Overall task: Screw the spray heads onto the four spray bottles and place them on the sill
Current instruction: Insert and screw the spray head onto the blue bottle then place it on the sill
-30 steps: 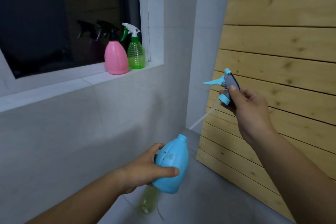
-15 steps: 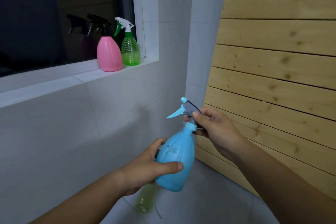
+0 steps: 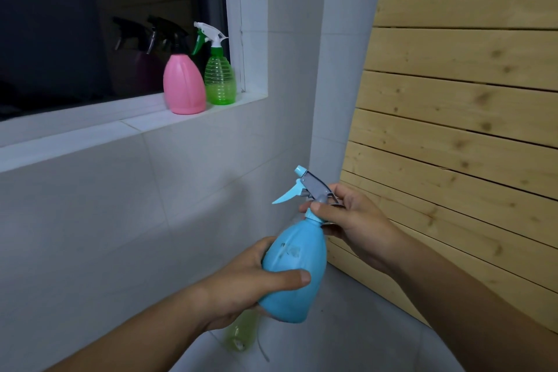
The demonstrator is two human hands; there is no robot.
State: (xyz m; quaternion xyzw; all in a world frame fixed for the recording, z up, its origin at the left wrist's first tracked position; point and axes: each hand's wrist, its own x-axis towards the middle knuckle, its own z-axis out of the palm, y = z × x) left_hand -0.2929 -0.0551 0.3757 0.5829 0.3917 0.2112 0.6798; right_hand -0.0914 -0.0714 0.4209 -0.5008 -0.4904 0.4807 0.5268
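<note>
Far left, the pink bottle (image 3: 183,84) and green bottle (image 3: 219,78) stand capped on the sill (image 3: 90,130), finished. The left hand (image 3: 241,284) wraps the blue bottle (image 3: 294,275) round its belly, likely steadying it for twisting. The right hand (image 3: 353,220) pinches the spray head (image 3: 311,187) at its collar. A yellowish bottle (image 3: 238,332) below is mostly hidden, and thread seating cannot be told.

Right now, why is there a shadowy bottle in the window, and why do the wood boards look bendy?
Head view: the dark window glass mirrors the pink bottle, leaving a dim twin behind it. Also in the head view, the wide-angle lens bows the wooden planks near the frame's edge.
</note>
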